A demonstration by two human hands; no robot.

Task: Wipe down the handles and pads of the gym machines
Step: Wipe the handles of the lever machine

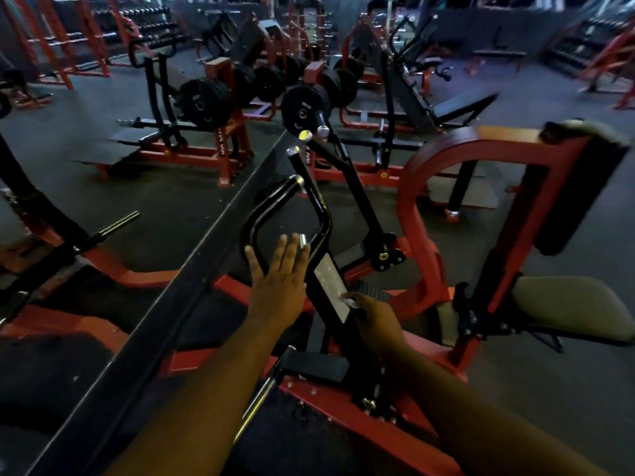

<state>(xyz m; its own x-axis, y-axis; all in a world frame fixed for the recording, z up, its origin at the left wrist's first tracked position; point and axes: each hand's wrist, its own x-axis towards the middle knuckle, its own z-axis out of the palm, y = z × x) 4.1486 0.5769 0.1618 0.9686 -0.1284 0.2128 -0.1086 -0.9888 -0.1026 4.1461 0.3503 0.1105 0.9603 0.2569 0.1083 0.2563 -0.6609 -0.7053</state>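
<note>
Gripping something small and indistinct, right hand [372, 316] beside black handle [292, 201].

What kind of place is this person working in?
A gym, almost certainly: red-framed weight machines, black weight plates loaded on one, and dumbbell racks along the far wall.

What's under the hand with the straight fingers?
The left hand covers part of the bent black handle and a red frame bar. Whether it touches the handle is hidden.
</note>
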